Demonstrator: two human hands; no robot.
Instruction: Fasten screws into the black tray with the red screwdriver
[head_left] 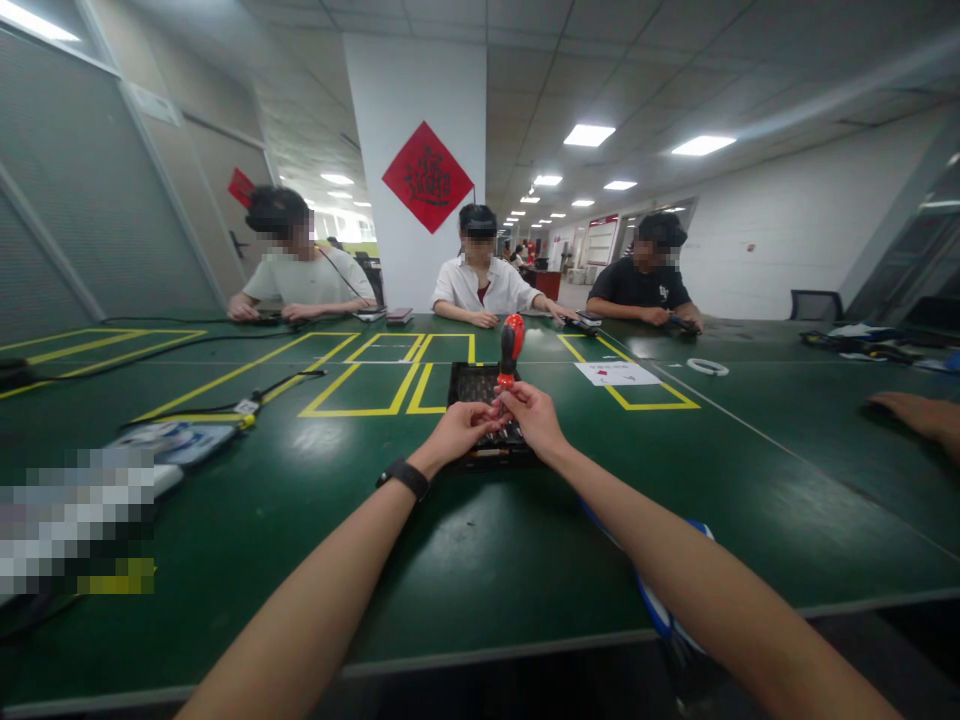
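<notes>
A red and black screwdriver handle (pixel 513 345) points upward in front of me. My right hand (pixel 531 415) pinches the screwdriver at its lower end, just below the red collar. Close against it, the fingers of my left hand (pixel 471 430) are pinched together at the lower end; whatever lies between them is hidden or too small to make out. Both hands are over an opened black case (pixel 491 458) with small metallic pieces in its compartments. My hands cover much of the case's middle.
The green table (pixel 442 570) carries yellow tape outlines. A white paper (pixel 616 374) and a white ring (pixel 707 367) lie to the right. Cables and a blue-grey packet (pixel 195 440) are at left. Several people sit around, and another person's hand (pixel 911 410) rests at right.
</notes>
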